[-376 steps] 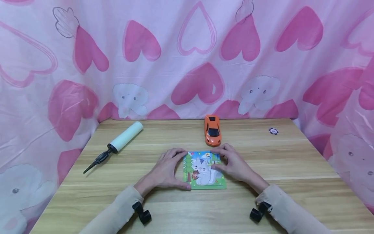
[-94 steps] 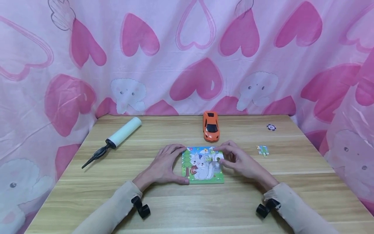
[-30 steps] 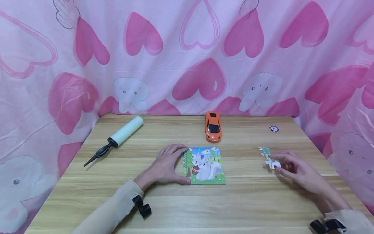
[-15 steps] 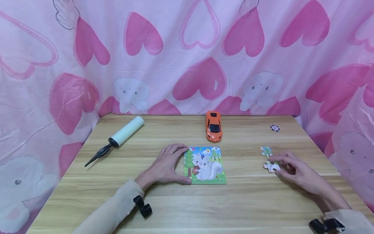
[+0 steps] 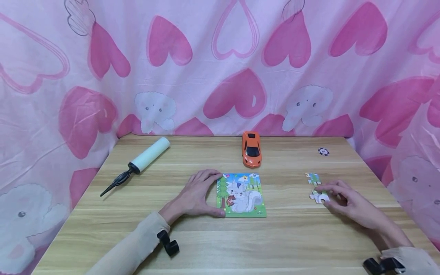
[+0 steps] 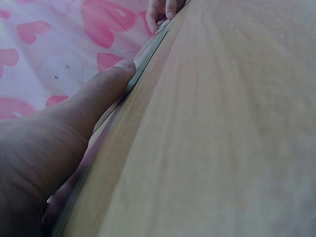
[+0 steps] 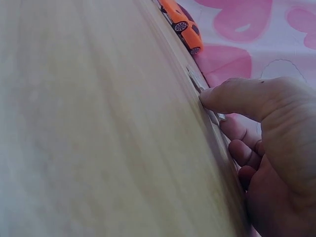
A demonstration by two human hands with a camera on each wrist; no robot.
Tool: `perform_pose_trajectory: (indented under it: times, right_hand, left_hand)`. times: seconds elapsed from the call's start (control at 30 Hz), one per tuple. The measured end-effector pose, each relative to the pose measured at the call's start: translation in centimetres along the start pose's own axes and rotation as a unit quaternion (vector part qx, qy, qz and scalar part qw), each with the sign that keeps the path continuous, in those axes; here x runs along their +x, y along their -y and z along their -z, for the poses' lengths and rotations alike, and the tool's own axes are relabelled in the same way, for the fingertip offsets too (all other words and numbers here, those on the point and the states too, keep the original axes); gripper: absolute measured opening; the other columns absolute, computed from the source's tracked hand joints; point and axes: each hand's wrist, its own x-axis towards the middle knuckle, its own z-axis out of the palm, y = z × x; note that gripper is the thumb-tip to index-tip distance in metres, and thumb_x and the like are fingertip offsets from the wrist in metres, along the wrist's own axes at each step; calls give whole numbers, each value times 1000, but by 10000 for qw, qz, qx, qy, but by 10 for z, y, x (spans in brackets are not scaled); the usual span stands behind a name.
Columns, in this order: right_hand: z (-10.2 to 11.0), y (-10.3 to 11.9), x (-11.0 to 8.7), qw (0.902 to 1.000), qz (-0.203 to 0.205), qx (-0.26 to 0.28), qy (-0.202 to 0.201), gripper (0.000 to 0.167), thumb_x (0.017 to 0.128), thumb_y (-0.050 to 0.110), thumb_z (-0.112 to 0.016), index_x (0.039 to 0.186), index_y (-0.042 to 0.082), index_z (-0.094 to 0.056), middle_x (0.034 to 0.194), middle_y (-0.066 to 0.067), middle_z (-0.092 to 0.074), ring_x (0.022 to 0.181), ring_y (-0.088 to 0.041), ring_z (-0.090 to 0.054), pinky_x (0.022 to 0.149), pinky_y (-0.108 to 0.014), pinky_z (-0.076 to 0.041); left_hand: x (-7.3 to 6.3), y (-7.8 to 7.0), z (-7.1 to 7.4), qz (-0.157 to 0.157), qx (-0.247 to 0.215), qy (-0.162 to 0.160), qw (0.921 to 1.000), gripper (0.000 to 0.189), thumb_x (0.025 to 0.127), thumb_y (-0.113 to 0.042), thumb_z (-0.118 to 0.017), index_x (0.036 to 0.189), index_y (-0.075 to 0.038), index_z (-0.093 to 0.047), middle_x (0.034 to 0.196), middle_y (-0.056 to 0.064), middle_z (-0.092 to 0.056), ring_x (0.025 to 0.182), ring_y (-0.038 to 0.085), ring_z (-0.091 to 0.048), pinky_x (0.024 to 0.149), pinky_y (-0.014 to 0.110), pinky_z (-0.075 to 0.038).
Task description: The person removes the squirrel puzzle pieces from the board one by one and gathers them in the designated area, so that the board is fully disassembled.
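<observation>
A square jigsaw puzzle (image 5: pixel 242 194) with a white squirrel picture lies flat in the middle of the table. My left hand (image 5: pixel 196 194) holds its left side, fingers at the upper left corner and thumb at the lower left. In the left wrist view that thumb (image 6: pixel 116 76) rests against the puzzle's edge. Off to the right, my right hand (image 5: pixel 350 202) pinches a white and green jigsaw piece (image 5: pixel 318 197) between thumb and index finger, close over the table. Just beyond it lies another jigsaw piece (image 5: pixel 313 178), blue and green.
Behind the puzzle stands an orange toy car (image 5: pixel 252 149). A hand pump (image 5: pixel 146 156) with a pale green barrel and black handle lies at the left. One poker chip (image 5: pixel 323 151) is at the back right. A pink heart-patterned curtain (image 5: pixel 233 91) closes off the table's far edge (image 5: pixel 206 136).
Since the earliest frame, my right hand has moved from the puzzle to the right; one piece now lies there. The second piece has turned slightly in my fingers. The left hand stays put.
</observation>
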Motion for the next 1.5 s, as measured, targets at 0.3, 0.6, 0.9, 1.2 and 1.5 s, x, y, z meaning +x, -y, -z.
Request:
perform_pose_trajectory:
  times: [0.3, 0.6, 0.9, 1.2, 1.5]
  right_hand:
    - [-1, 2, -1, 10000, 44, 14, -54, 50, 96, -3, -84, 141, 16, -75, 123, -1, -57, 101, -11, -46, 84, -21, -39]
    - [-1, 3, -2, 9997, -120, 180, -104, 50, 96, -1, -85, 141, 15, -74, 122, -3, -59, 101, -11, -45, 82, -24, -39]
    - [-3, 31, 22, 9975, -231, 415, -522, 60, 96, 0, -85, 152, 11, -66, 128, -6, -68, 108, -9, -65, 87, -19, -47]
    - [-31, 79, 72, 9931, 43, 977, -644, 75, 94, 2, -88, 161, 12, -55, 135, -6, -70, 116, -16, -61, 92, -23, -49]
    - [-72, 109, 90, 9921, -444, 1172, 46, 75, 98, 26, -89, 164, 22, -52, 147, 2, -68, 132, -22, -60, 104, -43, -49]
  left_hand:
    - [0, 1, -1, 8, 46, -12, 10000, 132, 70, -98, -75, 174, -24, -39, 176, -2, -36, 162, 24, -31, 134, 57, -20]
    - [1, -1, -1, -31, 5, -26, 10000, 133, 70, -97, -76, 174, -24, -39, 176, -2, -36, 163, 25, -30, 134, 57, -20]
    - [0, -2, 0, -14, -8, -35, 10000, 133, 70, -96, -79, 174, -23, -40, 176, -3, -36, 162, 25, -31, 134, 57, -20]
    - [-1, 0, -1, -70, -13, -115, 9999, 133, 70, -96, -79, 173, -22, -40, 175, -2, -37, 162, 25, -31, 134, 57, -21]
    - [-1, 0, -1, -159, -13, -139, 9998, 132, 71, -94, -80, 174, -21, -40, 174, -2, -38, 161, 24, -31, 134, 58, -21]
